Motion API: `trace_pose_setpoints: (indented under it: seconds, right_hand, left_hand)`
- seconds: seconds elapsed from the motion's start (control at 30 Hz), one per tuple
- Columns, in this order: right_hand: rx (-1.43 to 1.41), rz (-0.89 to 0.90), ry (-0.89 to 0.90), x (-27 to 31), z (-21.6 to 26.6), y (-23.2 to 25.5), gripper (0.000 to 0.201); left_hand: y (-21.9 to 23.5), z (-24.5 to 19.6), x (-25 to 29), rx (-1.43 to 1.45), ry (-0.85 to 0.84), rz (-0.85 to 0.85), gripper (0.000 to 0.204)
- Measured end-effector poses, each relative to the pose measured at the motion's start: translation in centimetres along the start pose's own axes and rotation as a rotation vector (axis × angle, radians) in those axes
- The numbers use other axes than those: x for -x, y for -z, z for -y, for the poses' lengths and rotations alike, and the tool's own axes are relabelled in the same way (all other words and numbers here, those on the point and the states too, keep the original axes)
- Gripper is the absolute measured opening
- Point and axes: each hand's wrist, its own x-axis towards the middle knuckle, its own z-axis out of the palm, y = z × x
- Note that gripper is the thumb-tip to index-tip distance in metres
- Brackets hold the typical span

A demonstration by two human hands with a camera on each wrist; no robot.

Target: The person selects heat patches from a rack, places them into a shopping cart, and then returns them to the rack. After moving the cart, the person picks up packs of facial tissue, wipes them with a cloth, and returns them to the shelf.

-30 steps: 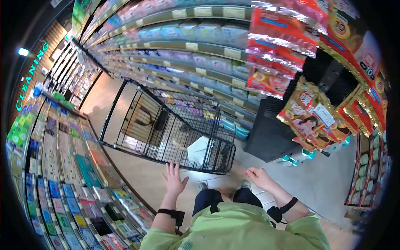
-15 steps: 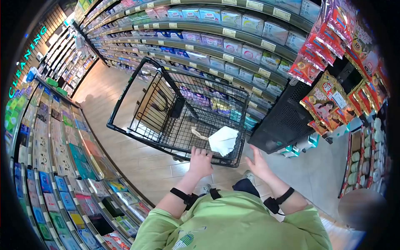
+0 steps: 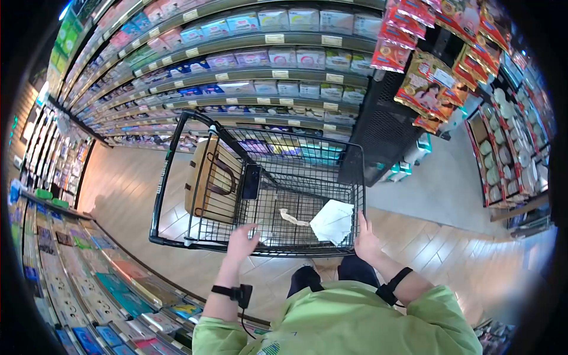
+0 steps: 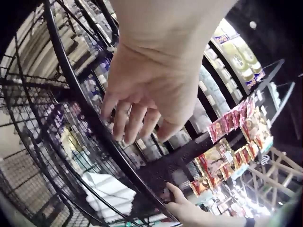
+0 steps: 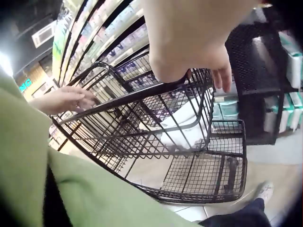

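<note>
A black wire shopping cart (image 3: 163,183) stands side-on in front of the person. At its front corner, the right hand (image 3: 368,244) holds the top rim, its fingers bent down over the front side in the right wrist view. The left hand (image 3: 239,244) hovers at the near side rim with loosely bent fingers and nothing in them. Inside the basket lie a white folded sheet-like thing (image 3: 333,222) and a thin beige strip (image 3: 290,218). Behind the handle sit a tan striped panel with a brown loop (image 3: 204,183) and a dark flat rectangle (image 3: 251,181).
Shelves of packaged goods (image 3: 290,56) run along the far side. A black perforated stand (image 3: 378,127) with red and gold packets (image 3: 427,89) is beyond the cart's front. Low shelving (image 3: 112,278) lines the near left; a rack of round items (image 3: 503,148) is far right.
The cart has swung round and lies more level across the view. My right hand has come onto its front corner. My left hand has moved back along the near side toward the handle end.
</note>
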Motion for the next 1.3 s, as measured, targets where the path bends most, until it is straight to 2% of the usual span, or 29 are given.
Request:
trace_pose_setpoints:
  seconds: [0.03, 0.07, 0.1, 0.13, 0.2, 0.23, 0.27, 0.33, 0.37, 0.4, 0.43, 0.47, 0.53, 0.57, 0.63, 0.8, 0.87, 0.9, 0.93, 0.97, 1.0, 1.03, 1.1, 1.13, 1.2, 1.27, 1.3]
  right_hand:
    - [-0.004, -0.006, -0.012, 0.6, -0.9, -0.3, 0.083]
    - [0.018, -0.075, 0.069, 1.3, -2.2, -0.9, 0.083]
    - [0.042, -0.148, 0.150, 1.8, -3.2, -1.0, 0.083]
    - [0.042, -0.162, 0.138, 2.4, -3.2, -0.4, 0.083]
    - [0.009, 0.004, -0.018, 3.8, -3.1, 1.2, 0.081]
    - [-0.028, -0.002, -0.016, 4.5, -3.7, 1.7, 0.077]
    - [-0.038, -0.037, -0.041, 4.9, -4.3, 1.9, 0.077]
    - [0.033, -0.035, -0.009, 5.4, -5.6, 2.5, 0.075]
    - [0.015, -0.036, -0.027, 5.5, -6.2, 3.0, 0.074]
    - [-0.003, -0.029, -0.043, 5.6, -6.8, 3.5, 0.073]
    - [-0.040, -0.022, -0.054, 5.6, -7.6, 3.8, 0.070]
    - [-0.049, -0.032, -0.080, 5.6, -8.5, 4.3, 0.070]
    - [-0.055, -0.032, -0.012, 5.6, -10.2, 5.3, 0.066]
    - [-0.057, -0.089, 0.015, 5.6, -11.1, 5.3, 0.066]
    - [-0.079, -0.045, -0.008, 5.5, -12.5, 6.5, 0.066]
    - [-0.075, -0.018, -0.023, 5.1, -16.0, 9.3, 0.064]
    - [-0.083, -0.018, 0.006, 4.8, -18.2, 9.5, 0.064]
    - [-0.076, -0.059, 0.049, 4.7, -19.4, 9.4, 0.064]
    - [-0.070, -0.096, 0.093, 4.6, -20.4, 9.6, 0.064]
    - [-0.070, -0.024, 0.035, 4.8, -20.5, 10.9, 0.064]
    - [-0.078, 0.003, 0.054, 4.9, -20.9, 11.6, 0.064]
    - [-0.121, 0.031, 0.006, 4.9, -21.6, 12.1, 0.063]
    - [-0.166, 0.079, -0.009, 4.9, -22.5, 13.0, 0.063]
    - [-0.186, 0.056, -0.024, 5.1, -22.9, 13.6, 0.063]
    - [-0.207, 0.031, -0.034, 4.8, -24.4, 14.3, 0.063]
    - [-0.177, 0.001, -0.018, 5.0, -26.2, 14.6, 0.063]
    - [-0.139, -0.010, -0.032, 5.1, -26.9, 14.8, 0.062]
  left_hand:
    - [-0.2, 1.0, -0.8, 0.044, 0.061, 0.016, 0.029]
    - [-0.6, 1.7, -1.8, 0.089, 0.121, 0.031, 0.028]
    - [-1.1, 2.2, -2.9, 0.020, 0.080, 0.034, 0.029]
    - [-2.1, 2.8, -3.9, 0.022, 0.063, 0.040, 0.029]
    - [-4.7, 3.9, -6.2, -0.029, 0.104, 0.143, 0.033]
    - [-6.4, 4.6, -7.2, -0.041, 0.106, 0.192, 0.037]
    - [-8.4, 6.5, -8.4, -0.161, 0.009, 0.212, 0.040]
    - [-11.5, 7.4, -9.2, -0.114, -0.042, 0.172, 0.047]
    - [-12.3, 6.4, -9.3, -0.123, -0.010, 0.204, 0.049]
    - [-13.3, 5.8, -9.2, -0.168, -0.067, 0.170, 0.046]
    - [-13.9, 5.2, -9.4, -0.139, -0.056, 0.220, 0.043]
    - [-14.8, 4.5, -9.9, -0.140, -0.077, 0.241, 0.043]
    - [-13.8, 1.4, -8.0, -0.226, -0.092, 0.386, 0.039]
    - [-13.4, -0.1, -6.9, -0.233, -0.085, 0.399, 0.039]
    - [-11.9, -3.5, -5.3, -0.171, 0.003, 0.596, 0.038]
    - [-6.3, -12.5, -3.8, -0.203, -0.002, 0.718, 0.038]
    - [-5.1, -14.3, -4.5, -0.214, -0.128, 0.686, 0.036]
    - [-3.8, -19.6, -5.3, -0.140, 0.298, 0.796, 0.037]
    - [-5.2, -16.2, -6.3, -0.162, -0.176, 0.653, 0.038]
    - [-5.9, -16.8, -7.5, -0.120, 0.005, 0.720, 0.038]
    - [-7.1, -17.3, -8.8, -0.148, -0.139, 0.634, 0.037]
    - [-9.1, -16.3, -10.5, -0.045, -0.208, 0.609, 0.034]
    - [-11.5, -18.8, -13.1, -0.188, -0.295, 0.565, 0.032]
    - [-12.8, -20.0, -14.1, -0.217, -0.242, 0.573, 0.034]
    - [-16.6, -19.4, -16.3, -0.325, -0.228, 0.578, 0.033]
    - [-21.0, -18.0, -17.7, -0.344, -0.131, 0.539, 0.038]
    - [-22.6, -18.2, -17.8, -0.320, -0.043, 0.457, 0.042]
